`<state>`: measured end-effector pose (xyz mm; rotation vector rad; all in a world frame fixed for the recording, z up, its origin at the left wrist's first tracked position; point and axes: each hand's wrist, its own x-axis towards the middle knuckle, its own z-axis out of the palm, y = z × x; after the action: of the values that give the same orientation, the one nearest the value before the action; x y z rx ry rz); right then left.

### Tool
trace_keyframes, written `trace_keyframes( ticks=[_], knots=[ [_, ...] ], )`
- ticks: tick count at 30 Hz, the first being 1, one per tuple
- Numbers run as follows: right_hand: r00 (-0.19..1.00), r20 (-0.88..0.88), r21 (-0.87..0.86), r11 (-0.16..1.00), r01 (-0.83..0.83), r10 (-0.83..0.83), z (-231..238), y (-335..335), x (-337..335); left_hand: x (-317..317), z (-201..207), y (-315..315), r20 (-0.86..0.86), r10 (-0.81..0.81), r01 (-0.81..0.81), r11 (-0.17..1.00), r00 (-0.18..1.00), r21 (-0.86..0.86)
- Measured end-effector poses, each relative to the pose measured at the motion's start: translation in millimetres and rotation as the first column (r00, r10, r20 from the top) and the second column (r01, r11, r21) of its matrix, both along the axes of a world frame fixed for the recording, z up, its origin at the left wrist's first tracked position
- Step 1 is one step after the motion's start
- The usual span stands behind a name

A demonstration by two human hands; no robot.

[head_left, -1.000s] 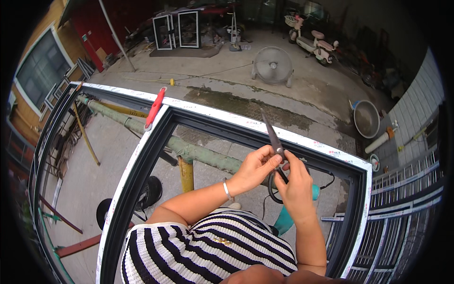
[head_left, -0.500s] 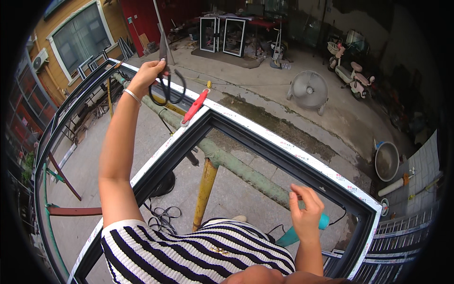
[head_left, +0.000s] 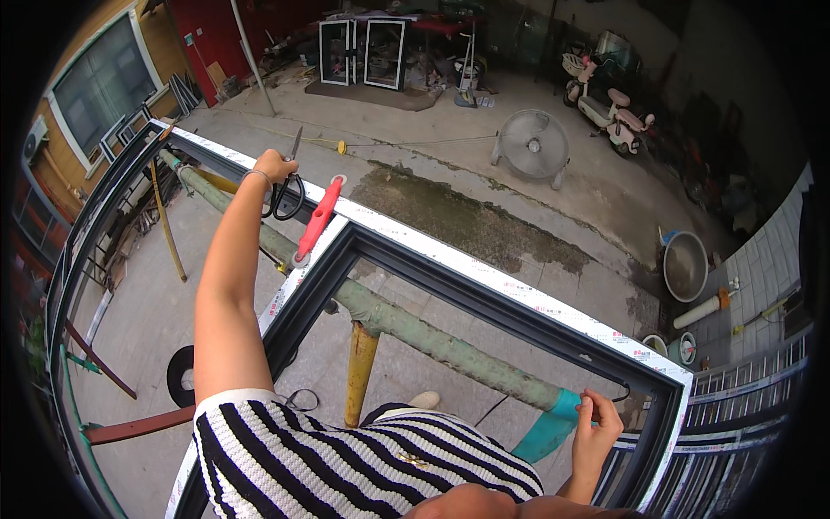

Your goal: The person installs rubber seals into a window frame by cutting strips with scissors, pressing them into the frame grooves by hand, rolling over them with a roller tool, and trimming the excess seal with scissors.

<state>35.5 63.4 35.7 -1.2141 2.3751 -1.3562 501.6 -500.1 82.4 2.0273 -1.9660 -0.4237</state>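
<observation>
My left hand (head_left: 275, 166), arm stretched forward, is closed around the middle of a pair of black-handled scissors (head_left: 294, 197). The blades point up and away, the finger loops hang below. Under it runs a large window frame (head_left: 484, 270), dark inside with white printed film on its edges. A red bar-shaped tool (head_left: 320, 221) with round pale ends lies across the frame next to the scissors. Near the right corner, my right hand (head_left: 598, 432) has thumb and fingertips together; what they hold, if anything, is hidden. A thin black strip (head_left: 626, 391) curls close beside these fingers.
A green pipe (head_left: 450, 344) on yellow legs supports the frame; teal wrapping (head_left: 546, 432) covers its right end. Beyond stand a floor fan (head_left: 533, 145), a scooter (head_left: 609, 112) and a metal basin (head_left: 686, 266). Slatted metal profiles (head_left: 735, 437) lie at the right.
My left hand has lowered with the scissors toward the frame. My right hand has moved rightward and down, near the curled black strip. The view has shifted slightly.
</observation>
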Motion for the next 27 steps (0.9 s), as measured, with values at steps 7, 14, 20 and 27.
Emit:
trace_keyframes(
  ticks=[7,14,20,27],
  knots=[
    [0.999,-0.007,0.009,0.999,0.04,-0.04,-0.1,1.1,1.2,-42.1,-7.5,8.2,0.427,0.136,-0.15,0.989,0.894,0.0],
    [0.994,-0.002,-0.025,0.994,0.107,-0.107,-7.5,16.7,-9.3,-2.8,-23.4,-13.9,0.454,0.024,-0.076,0.992,0.89,0.096],
    [0.966,-0.022,-0.017,0.966,0.257,-0.258,-3.7,49.6,-5.6,-49.6,-21.4,-2.0,0.469,-0.051,0.022,0.997,0.882,0.068],
    [0.848,-0.09,-0.21,0.843,0.496,-0.522,-3.3,53.8,-11.2,79.3,-33.8,-114.4,0.589,0.078,0.166,0.923,0.804,-0.348]
  ],
)
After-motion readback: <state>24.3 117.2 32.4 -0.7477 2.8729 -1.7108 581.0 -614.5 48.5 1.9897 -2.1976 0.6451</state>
